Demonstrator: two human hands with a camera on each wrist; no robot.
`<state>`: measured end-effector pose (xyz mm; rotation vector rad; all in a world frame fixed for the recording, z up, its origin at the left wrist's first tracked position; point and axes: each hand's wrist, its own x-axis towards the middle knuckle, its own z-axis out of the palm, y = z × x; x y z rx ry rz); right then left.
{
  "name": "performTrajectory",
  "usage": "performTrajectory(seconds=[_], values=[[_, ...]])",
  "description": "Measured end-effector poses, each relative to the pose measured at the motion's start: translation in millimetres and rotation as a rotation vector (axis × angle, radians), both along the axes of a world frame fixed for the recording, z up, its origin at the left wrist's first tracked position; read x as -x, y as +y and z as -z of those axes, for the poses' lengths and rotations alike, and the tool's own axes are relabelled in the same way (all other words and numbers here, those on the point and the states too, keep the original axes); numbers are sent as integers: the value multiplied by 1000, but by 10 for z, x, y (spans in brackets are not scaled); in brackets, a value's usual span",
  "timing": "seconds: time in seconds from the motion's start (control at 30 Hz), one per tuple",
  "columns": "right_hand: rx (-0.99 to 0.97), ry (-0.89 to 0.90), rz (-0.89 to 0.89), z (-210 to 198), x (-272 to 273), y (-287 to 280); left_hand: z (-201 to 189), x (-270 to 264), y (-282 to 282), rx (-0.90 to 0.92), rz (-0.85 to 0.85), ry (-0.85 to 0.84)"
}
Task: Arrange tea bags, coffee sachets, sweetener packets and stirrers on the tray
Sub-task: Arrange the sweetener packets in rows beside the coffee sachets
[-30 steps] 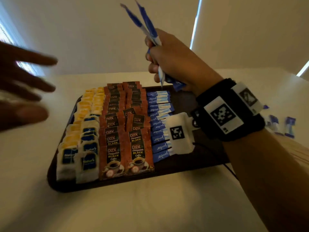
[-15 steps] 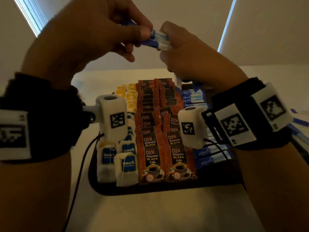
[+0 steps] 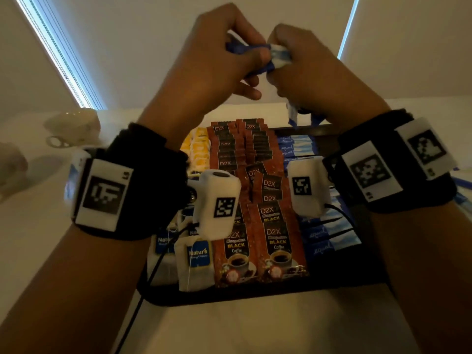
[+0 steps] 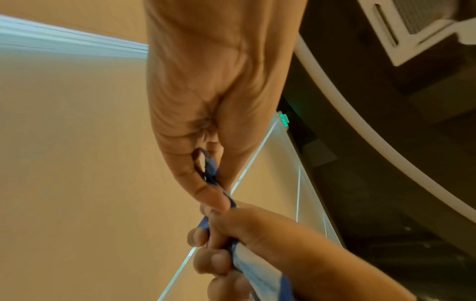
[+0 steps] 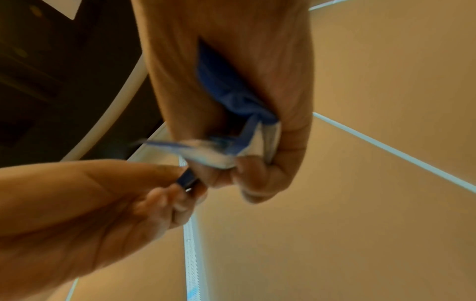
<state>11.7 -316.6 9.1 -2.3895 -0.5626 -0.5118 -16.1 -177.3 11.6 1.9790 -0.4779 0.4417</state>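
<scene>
Both hands are raised above the dark tray (image 3: 229, 295). My right hand (image 3: 293, 70) grips a bunch of blue-and-white sweetener packets (image 3: 278, 53). My left hand (image 3: 252, 60) pinches the blue end of one packet from that bunch. The left wrist view shows the left thumb and finger (image 4: 213, 195) pinched on a blue strip (image 4: 210, 171). In the right wrist view the bunch (image 5: 231, 91) sits crumpled in the right palm. On the tray lie rows of tea bags (image 3: 195, 267), coffee sachets (image 3: 278, 241) and sweetener packets (image 3: 329, 238).
Yellow tea bags (image 3: 198, 149) fill the far left rows of the tray. Two pale cups (image 3: 74, 126) stand on the white table at the far left. A few loose blue packets (image 3: 462, 185) lie on the table right of the tray. Wrist camera cables hang over the tray.
A second ago the left hand was open and off to the left while the right hand held the packets alone. The left hand has come in and pinched one packet end.
</scene>
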Motion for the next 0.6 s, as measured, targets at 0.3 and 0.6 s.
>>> performTrajectory(seconds=[0.3,0.6], values=[[-176,164,-296,-54,109,-107,-2,-64,158,46,30,-91],[-548,275,-365,57,24,-19,-75,-60,261,173,72,170]])
